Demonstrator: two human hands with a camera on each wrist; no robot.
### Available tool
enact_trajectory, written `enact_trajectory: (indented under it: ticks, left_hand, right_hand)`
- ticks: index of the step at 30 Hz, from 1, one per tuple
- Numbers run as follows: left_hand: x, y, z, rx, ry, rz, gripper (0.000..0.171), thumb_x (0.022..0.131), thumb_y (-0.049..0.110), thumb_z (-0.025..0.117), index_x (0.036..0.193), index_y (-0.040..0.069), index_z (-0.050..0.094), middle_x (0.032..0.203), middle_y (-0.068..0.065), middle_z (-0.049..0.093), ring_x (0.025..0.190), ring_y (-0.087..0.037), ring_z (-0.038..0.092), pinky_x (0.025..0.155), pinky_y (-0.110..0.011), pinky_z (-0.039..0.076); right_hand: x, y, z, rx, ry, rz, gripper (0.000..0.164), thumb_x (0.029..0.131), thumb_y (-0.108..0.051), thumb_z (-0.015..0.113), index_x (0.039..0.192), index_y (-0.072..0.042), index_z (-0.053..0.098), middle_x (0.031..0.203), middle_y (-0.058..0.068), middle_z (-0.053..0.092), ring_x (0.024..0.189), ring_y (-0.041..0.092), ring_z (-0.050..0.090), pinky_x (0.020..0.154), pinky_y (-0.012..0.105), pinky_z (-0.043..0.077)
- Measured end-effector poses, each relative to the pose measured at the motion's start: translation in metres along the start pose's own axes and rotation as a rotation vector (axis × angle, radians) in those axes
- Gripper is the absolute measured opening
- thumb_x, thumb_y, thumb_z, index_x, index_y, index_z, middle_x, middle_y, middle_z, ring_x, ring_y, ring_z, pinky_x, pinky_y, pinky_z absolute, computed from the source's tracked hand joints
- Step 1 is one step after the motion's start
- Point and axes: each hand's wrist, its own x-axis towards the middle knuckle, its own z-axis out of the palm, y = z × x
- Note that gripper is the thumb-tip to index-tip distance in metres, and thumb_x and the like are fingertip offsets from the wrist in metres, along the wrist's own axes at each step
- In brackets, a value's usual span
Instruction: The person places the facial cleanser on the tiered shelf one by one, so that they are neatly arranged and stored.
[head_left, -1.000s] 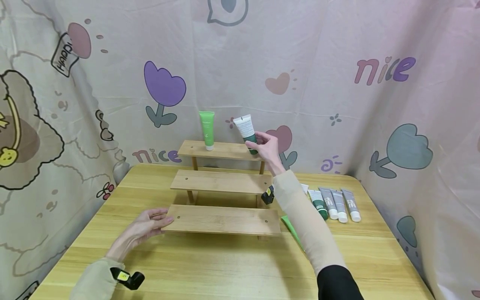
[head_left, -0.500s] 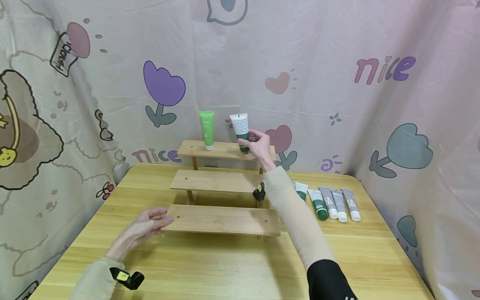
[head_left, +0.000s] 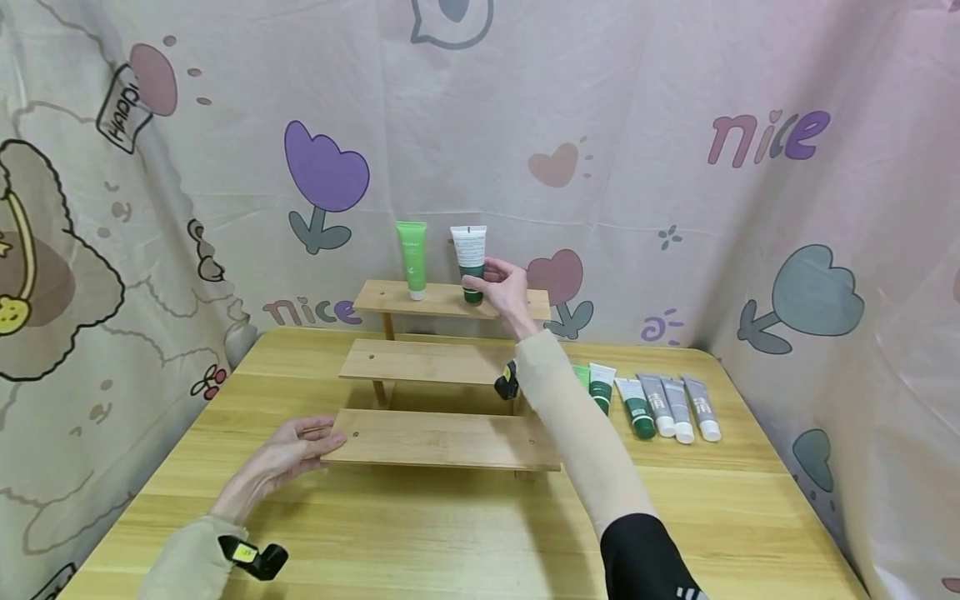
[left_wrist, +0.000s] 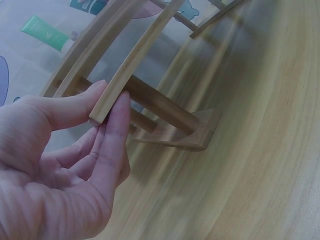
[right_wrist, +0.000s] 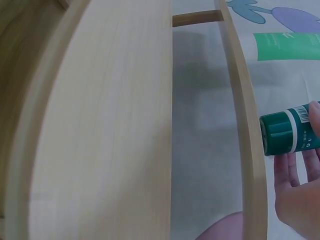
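Observation:
My left hand (head_left: 296, 450) pinches the left end of the lowest board of a three-tier wooden shelf (head_left: 450, 437); in the left wrist view, thumb and fingers sit on either face of that board (left_wrist: 135, 57). With my right hand (head_left: 504, 287) I hold a white and dark green tube (head_left: 469, 247) upright, cap down, at the top board. Its green cap (right_wrist: 276, 134) appears right by the board's edge in the right wrist view; whether it touches cannot be told. To its left a light green tube (head_left: 413, 258) stands cap down on the same board.
Right of the shelf, several tubes lie on the wooden table (head_left: 375, 533): grey ones (head_left: 678, 410), a white and green one (head_left: 637, 408), another white and green one (head_left: 602, 387) and a light green one (head_left: 582, 375) partly behind my right sleeve. A patterned curtain (head_left: 615, 83) hangs behind.
My right hand has moved left along the top board with the white and green tube, which has gone from tilted to upright. The left hand has stayed on the lowest board.

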Motion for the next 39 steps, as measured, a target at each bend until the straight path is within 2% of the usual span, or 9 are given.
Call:
enact_trajectory:
  ticks: [5,9,17,27,39]
  left_hand:
    - [0.0001,0.0001,-0.0003,-0.010,0.004,-0.004,0.082,0.101,0.015,0.062,0.150,-0.022,0.009,0.135,-0.022,0.053,0.099,-0.001,0.064,0.083,-0.026,0.061]
    - [0.0004,-0.0003,-0.0003,-0.003,0.006,0.000,0.081,0.101,0.015,0.062,0.150,-0.022,0.010,0.134,-0.022,0.055,0.099,-0.002,0.064,0.085,-0.027,0.061]
    - [-0.0001,0.0004,0.0002,0.001,0.006,0.000,0.080,0.101,0.015,0.062,0.150,-0.022,0.010,0.130,-0.016,0.058,0.100,-0.002,0.064,0.087,-0.028,0.061]
    - [-0.0011,0.0011,0.0015,0.001,0.008,0.003,0.081,0.101,0.015,0.062,0.150,-0.022,0.010,0.137,-0.025,0.054,0.100,-0.001,0.063,0.086,-0.027,0.060]
    - [-0.0006,0.0008,0.0013,-0.007,0.004,0.005,0.080,0.101,0.015,0.062,0.150,-0.022,0.010,0.129,-0.015,0.059,0.100,-0.001,0.063,0.086,-0.027,0.061]
  right_hand:
    - [0.0009,0.0014,0.0036,0.003,-0.005,-0.004,0.047,0.081,-0.008,0.085,0.125,-0.006,0.069,0.121,0.019,0.071,0.107,0.022,0.068,0.100,0.036,0.058]
    - [0.0020,0.0033,0.0048,0.004,-0.006,-0.003,0.048,0.080,-0.009,0.085,0.125,-0.006,0.069,0.120,0.018,0.072,0.106,0.021,0.068,0.100,0.035,0.058]
    - [0.0044,0.0067,0.0063,-0.013,-0.008,-0.002,0.048,0.080,-0.008,0.085,0.125,-0.006,0.069,0.121,0.018,0.072,0.112,0.027,0.068,0.105,0.038,0.055]
    - [0.0046,0.0087,0.0083,-0.020,-0.002,-0.009,0.047,0.080,-0.010,0.085,0.125,-0.007,0.070,0.121,0.017,0.072,0.112,0.026,0.068,0.105,0.039,0.054]
    - [0.0031,0.0077,0.0104,-0.014,0.010,-0.033,0.046,0.081,-0.007,0.084,0.124,-0.003,0.069,0.120,0.020,0.071,0.111,0.028,0.068,0.106,0.040,0.054]
